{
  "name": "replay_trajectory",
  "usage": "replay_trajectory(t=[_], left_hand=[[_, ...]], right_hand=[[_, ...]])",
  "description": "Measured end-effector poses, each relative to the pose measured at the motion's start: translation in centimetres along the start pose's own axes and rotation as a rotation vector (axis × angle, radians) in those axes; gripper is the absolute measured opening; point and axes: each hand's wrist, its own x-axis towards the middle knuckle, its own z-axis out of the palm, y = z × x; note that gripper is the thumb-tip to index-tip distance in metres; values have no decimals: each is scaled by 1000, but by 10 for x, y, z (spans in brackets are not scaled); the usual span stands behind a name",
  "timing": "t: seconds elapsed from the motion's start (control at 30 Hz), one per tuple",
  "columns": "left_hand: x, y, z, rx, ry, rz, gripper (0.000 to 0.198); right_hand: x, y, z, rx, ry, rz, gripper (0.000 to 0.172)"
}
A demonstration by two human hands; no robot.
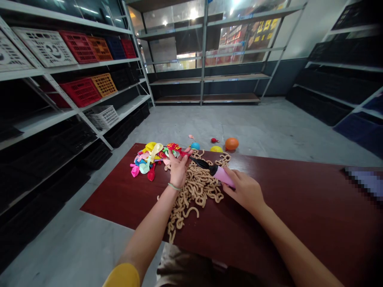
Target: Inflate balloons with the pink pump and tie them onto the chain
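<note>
The person wears a yellow sleeve (124,276), a thin pale-green band (174,186) and brownish clothing (176,261) below.

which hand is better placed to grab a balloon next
Probably the left hand: it is beside the pile of multicoloured rubber balloons, though it seems busy with a red balloon. The right hand is farther off, gripping a pink-and-black pump.

Crates (79,46) (red, white, orange, blue) on metal shelving (95,65)

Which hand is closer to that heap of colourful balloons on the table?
Left. The left hand is at the edge of the balloon heap; the right hand is farther off, beyond the curly tan pieces, holding the pink-and-black pump.
</note>
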Motion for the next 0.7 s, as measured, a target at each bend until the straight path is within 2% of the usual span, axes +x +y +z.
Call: replay_trajectory(t=[0.17,0.7], left_hand=[[-1,-3,3,28,7,16,94],[-8,-10,5,131,-131,-12,100]], right_hand=[[0,-2,0,12,-14,10,49],[1,-6,-2,39,-23,16,49]])
